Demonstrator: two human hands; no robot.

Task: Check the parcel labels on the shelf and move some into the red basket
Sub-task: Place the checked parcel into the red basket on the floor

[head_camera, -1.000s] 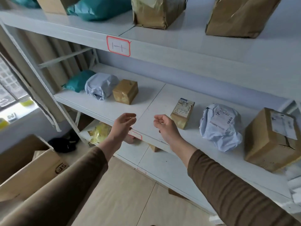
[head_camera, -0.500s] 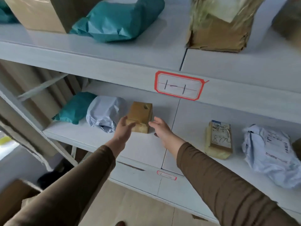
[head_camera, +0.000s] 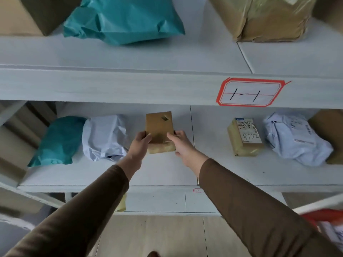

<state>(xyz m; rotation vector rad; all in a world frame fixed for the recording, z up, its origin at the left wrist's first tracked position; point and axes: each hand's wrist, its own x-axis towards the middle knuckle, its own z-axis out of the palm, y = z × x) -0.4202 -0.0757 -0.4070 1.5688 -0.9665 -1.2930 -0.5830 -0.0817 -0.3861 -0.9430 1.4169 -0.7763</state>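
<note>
A small brown taped parcel (head_camera: pixel 159 127) stands on the middle shelf (head_camera: pixel 167 169). My left hand (head_camera: pixel 139 145) grips its left side and my right hand (head_camera: pixel 181 143) grips its right side. No label shows on its top face. To its right lies a brown parcel with a white label marked 877 (head_camera: pixel 245 136). Beyond that sits a white plastic-bag parcel (head_camera: pixel 295 138). Left of my hands lie another white bag parcel (head_camera: pixel 104 136) and a teal bag parcel (head_camera: pixel 57 141). A blurred corner of the red basket (head_camera: pixel 326 217) shows at the lower right.
The upper shelf carries a teal bag (head_camera: pixel 122 19), a brown box at the left (head_camera: pixel 22 13) and a taped brown box (head_camera: pixel 263 17). A red-framed tag reading 1-1 (head_camera: pixel 249 92) is stuck on the upper shelf edge. A brown box edge (head_camera: pixel 332 134) sits far right.
Both hands have reached forward and closed on the small brown parcel, one on each side. The view has moved closer to the shelf.
</note>
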